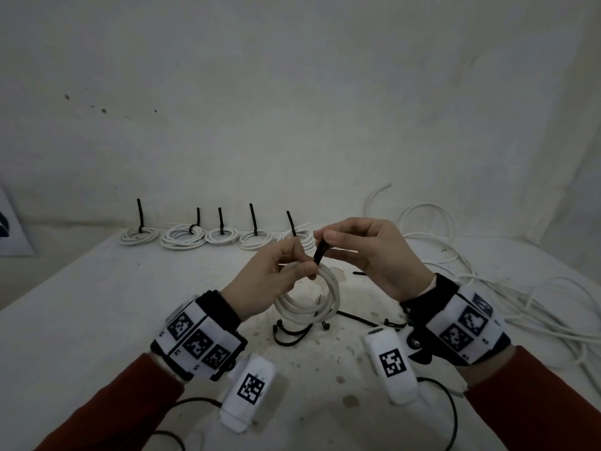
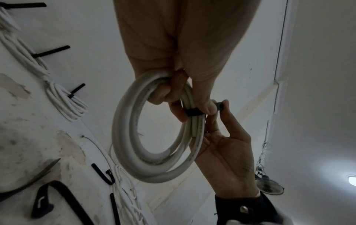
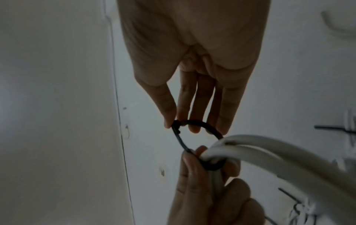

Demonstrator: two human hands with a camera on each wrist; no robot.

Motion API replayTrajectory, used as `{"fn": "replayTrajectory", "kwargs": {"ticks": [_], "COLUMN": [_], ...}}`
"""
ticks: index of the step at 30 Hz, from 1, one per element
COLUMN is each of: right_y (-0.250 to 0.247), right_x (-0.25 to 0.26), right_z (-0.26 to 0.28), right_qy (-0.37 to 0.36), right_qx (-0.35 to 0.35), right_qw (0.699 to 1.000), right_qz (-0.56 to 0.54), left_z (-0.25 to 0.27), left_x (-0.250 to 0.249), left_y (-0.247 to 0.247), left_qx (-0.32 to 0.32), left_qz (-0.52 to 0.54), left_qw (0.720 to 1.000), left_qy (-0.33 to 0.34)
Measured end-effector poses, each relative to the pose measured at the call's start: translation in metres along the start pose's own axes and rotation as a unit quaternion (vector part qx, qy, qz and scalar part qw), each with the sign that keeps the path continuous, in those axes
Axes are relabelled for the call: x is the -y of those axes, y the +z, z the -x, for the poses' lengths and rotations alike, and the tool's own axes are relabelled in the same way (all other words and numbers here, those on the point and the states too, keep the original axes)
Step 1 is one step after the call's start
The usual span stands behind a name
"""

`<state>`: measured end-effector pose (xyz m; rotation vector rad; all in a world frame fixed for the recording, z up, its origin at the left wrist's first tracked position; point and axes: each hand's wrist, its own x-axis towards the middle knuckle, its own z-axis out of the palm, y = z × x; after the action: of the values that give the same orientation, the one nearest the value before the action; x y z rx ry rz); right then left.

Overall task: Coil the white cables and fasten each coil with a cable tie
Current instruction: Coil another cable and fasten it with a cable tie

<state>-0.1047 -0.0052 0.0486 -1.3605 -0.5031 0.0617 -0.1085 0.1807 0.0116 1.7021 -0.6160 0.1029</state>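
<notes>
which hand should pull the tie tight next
Right, probably. The right hand already pinches the tie where its loose loop closes, while the left hand grips the coil and steadies it.

I see five tied coils (image 1: pixel 195 237) in a row along the table's (image 1: pixel 81 320) far edge. Loose cables (image 1: pixel 487 288) sprawl right; spare cable ties (image 1: pixel 292 333) lie before me.

head: looks down and forward over counter (image 1: pixel 97 320), mid-range | wrist views: close, along fingers | shared: held coil (image 2: pixel 154 172), cable tie (image 3: pixel 192 123)
</notes>
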Motion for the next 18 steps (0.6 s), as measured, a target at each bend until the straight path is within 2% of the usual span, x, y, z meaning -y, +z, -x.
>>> {"fn": "replayTrajectory", "kwargs": {"ticks": [4,9,12,15,18], "right_y": [-0.001,-0.001,-0.002,0.0,-0.001], "right_x": [0.001,0.004,0.002,-0.001,0.003], "right_z": [-0.001,0.0,-0.001,-0.002,-0.005], "right_qy": [0.043,0.017,0.026,0.044,0.024], "right_qx": [-0.006,-0.021,-0.032,-0.019,-0.065], "right_qw": [0.996,0.998,0.996,0.998,0.998], "right_qz": [-0.073,-0.063,-0.074,-0.05,0.007], "left_z": [-0.003,-0.004,-0.005,-0.007,-0.012], "left_x": [0.001,-0.001,-0.004,-0.006,-0.008], "left_y": [-0.003,-0.006,-0.005,0.001,0.0], "left_qx": [-0.005,-0.008,0.017,0.047,0.018], "left_qz": [-0.059,-0.132,-0.158,-0.221,-0.294], "left_qw": [0.998,0.989,0.983,0.963,0.931], "left_qy": [0.038,0.06,0.095,0.147,0.215]}}
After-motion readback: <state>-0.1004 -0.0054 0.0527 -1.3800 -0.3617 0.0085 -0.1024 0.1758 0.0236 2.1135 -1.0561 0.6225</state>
